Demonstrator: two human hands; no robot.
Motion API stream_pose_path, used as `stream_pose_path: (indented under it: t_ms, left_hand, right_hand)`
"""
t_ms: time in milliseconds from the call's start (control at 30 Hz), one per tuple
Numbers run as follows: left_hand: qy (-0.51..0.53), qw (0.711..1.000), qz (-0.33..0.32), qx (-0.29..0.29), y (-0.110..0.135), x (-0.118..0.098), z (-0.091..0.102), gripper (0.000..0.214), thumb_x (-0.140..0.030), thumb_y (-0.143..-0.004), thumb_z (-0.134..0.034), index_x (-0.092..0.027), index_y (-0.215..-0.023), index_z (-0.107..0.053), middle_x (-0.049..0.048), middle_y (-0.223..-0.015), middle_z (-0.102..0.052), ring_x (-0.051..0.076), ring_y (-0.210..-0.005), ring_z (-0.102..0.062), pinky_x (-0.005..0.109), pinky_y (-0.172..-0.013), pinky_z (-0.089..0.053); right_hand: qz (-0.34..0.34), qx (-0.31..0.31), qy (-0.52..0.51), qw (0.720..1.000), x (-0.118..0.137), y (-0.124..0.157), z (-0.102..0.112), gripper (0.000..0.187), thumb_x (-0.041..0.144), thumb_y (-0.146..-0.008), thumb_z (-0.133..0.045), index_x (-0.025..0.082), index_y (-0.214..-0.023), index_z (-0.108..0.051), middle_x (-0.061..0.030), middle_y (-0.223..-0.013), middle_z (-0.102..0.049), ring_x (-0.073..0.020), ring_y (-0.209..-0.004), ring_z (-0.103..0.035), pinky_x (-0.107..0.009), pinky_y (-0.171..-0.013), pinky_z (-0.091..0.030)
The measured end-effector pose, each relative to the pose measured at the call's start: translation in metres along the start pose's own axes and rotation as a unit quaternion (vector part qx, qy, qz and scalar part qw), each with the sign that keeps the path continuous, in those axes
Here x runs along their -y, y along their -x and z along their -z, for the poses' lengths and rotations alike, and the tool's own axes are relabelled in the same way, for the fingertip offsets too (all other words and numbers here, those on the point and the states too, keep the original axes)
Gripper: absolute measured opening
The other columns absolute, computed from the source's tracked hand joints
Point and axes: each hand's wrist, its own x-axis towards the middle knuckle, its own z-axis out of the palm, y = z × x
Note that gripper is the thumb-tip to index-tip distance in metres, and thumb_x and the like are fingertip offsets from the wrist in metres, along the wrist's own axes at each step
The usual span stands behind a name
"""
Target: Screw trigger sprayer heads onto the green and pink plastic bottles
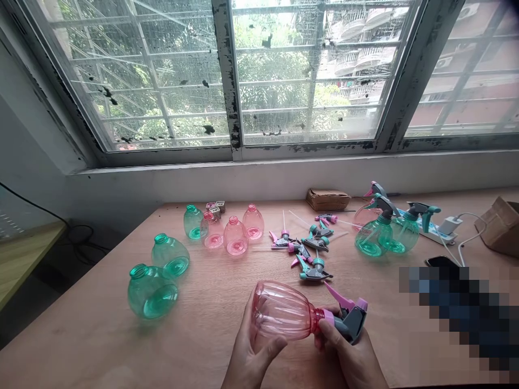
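Observation:
A clear pink spray bottle (281,310) lies sideways between my two hands, above the table's front part. My left hand (255,346) wraps round the base of its ribbed body. At the neck, my right hand (348,351) grips the pink collar of the grey and pink spray head (352,319), which sits on the bottle's mouth. How tightly the collar is screwed on, I cannot tell. Beyond my hands lie several loose spray heads (316,270) in grey with teal or pink parts, their thin tubes pointing various ways.
Open green bottles (152,292) and pink bottles (235,237) stand left and centre on the wooden table (93,324). Bottles with spray heads (373,237) stand at the right, near a power strip (438,235), a phone (441,262) and a cardboard box (500,227). A brown packet (327,200) lies by the wall.

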Motion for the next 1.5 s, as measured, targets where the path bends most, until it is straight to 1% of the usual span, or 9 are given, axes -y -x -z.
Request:
stream_pose_path:
  t_ms: [200, 400, 533, 700, 1000, 1133, 1300, 1433, 1500]
  left_hand:
    - [-0.037, 0.999, -0.013, -0.006, 0.001, -0.004, -0.004, 0.099, -0.041, -0.070, -0.087, -0.031, -0.155, -0.036, 0.0071, -0.161, -0.043, 0.035, -0.147, -0.038, 0.047, -0.124, -0.025]
    - [0.006, 1.000, -0.008, 0.001, 0.000, -0.007, -0.004, 0.111, -0.046, -0.066, -0.089, -0.026, -0.157, -0.029, 0.0117, -0.160, -0.043, 0.037, -0.147, -0.038, 0.048, -0.124, -0.025]
    - [0.020, 1.000, 0.001, 0.005, 0.000, -0.010, -0.005, 0.105, -0.045, -0.066, -0.090, -0.023, -0.154, -0.037, 0.0151, -0.154, -0.050, 0.040, -0.143, -0.044, 0.049, -0.121, -0.031]
    - [-0.011, 1.000, -0.009, -0.022, 0.000, -0.008, -0.007, 0.106, -0.037, -0.062, -0.092, -0.028, -0.153, -0.040, 0.0110, -0.156, -0.049, 0.039, -0.145, -0.041, 0.048, -0.122, -0.030]
    - [0.009, 1.000, -0.001, 0.000, 0.000, -0.005, -0.002, 0.106, -0.051, -0.067, -0.087, -0.023, -0.155, -0.036, 0.0148, -0.158, -0.045, 0.041, -0.145, -0.040, 0.051, -0.123, -0.026]
    - [-0.011, 1.000, -0.015, 0.007, 0.000, -0.007, -0.005, 0.100, -0.042, -0.068, -0.089, -0.027, -0.154, -0.039, 0.0111, -0.159, -0.045, 0.039, -0.145, -0.040, 0.049, -0.123, -0.028]
    - [-0.042, 0.998, -0.046, -0.003, 0.001, -0.011, -0.006, 0.101, -0.039, -0.066, -0.091, -0.032, -0.152, -0.040, 0.0065, -0.162, -0.041, 0.036, -0.151, -0.029, 0.046, -0.125, -0.023]
    - [0.004, 0.999, -0.033, 0.026, 0.000, -0.011, -0.003, 0.104, -0.049, -0.065, -0.089, -0.028, -0.154, -0.038, 0.0107, -0.161, -0.042, 0.039, -0.148, -0.035, 0.049, -0.124, -0.025]
    - [0.005, 0.999, -0.026, 0.029, -0.001, -0.011, -0.003, 0.102, -0.046, -0.066, -0.089, -0.028, -0.154, -0.039, 0.0105, -0.159, -0.045, 0.039, -0.146, -0.039, 0.049, -0.123, -0.027]
  right_hand:
    - [0.002, -0.001, -0.030, 1.000, 0.007, 0.002, -0.004, 0.038, 0.051, -0.073, -0.084, 0.017, -0.080, -0.068, -0.0028, -0.054, -0.067, -0.0185, -0.048, -0.059, -0.029, -0.049, -0.049]
    - [-0.003, 0.016, 0.005, 1.000, 0.003, 0.003, 0.000, 0.037, 0.050, -0.076, -0.082, 0.016, -0.082, -0.068, -0.0043, -0.057, -0.070, -0.0183, -0.051, -0.062, -0.028, -0.053, -0.049]
    - [-0.006, 0.020, 0.013, 1.000, 0.001, 0.002, 0.001, 0.037, 0.050, -0.078, -0.081, 0.016, -0.085, -0.067, -0.0044, -0.056, -0.071, -0.0186, -0.051, -0.063, -0.027, -0.052, -0.048]
    - [-0.004, 0.014, -0.004, 1.000, 0.005, 0.002, -0.001, 0.037, 0.051, -0.077, -0.080, 0.017, -0.079, -0.067, -0.0035, -0.058, -0.070, -0.0188, -0.050, -0.063, -0.028, -0.051, -0.049]
    - [0.003, 0.013, -0.002, 1.000, 0.006, 0.001, -0.002, 0.036, 0.051, -0.075, -0.082, 0.017, -0.076, -0.069, -0.0039, -0.055, -0.069, -0.0190, -0.049, -0.062, -0.028, -0.049, -0.051]
    - [0.007, 0.007, -0.014, 1.000, 0.007, 0.003, -0.004, 0.036, 0.051, -0.077, -0.081, 0.017, -0.077, -0.068, -0.0036, -0.056, -0.069, -0.0184, -0.049, -0.062, -0.027, -0.048, -0.049]
    - [0.016, 0.000, -0.005, 1.000, 0.005, 0.002, -0.002, 0.033, 0.049, -0.081, -0.079, 0.018, -0.078, -0.068, -0.0027, -0.060, -0.070, -0.0173, -0.053, -0.062, -0.027, -0.056, -0.050]
    - [0.012, 0.007, 0.018, 1.000, -0.002, 0.001, 0.004, 0.034, 0.050, -0.079, -0.079, 0.018, -0.078, -0.067, -0.0032, -0.057, -0.070, -0.0194, -0.053, -0.063, -0.029, -0.057, -0.050]
    - [0.013, -0.001, 0.022, 1.000, -0.004, 0.000, 0.005, 0.036, 0.051, -0.078, -0.080, 0.017, -0.079, -0.067, -0.0039, -0.056, -0.070, -0.0202, -0.052, -0.063, -0.030, -0.056, -0.050]
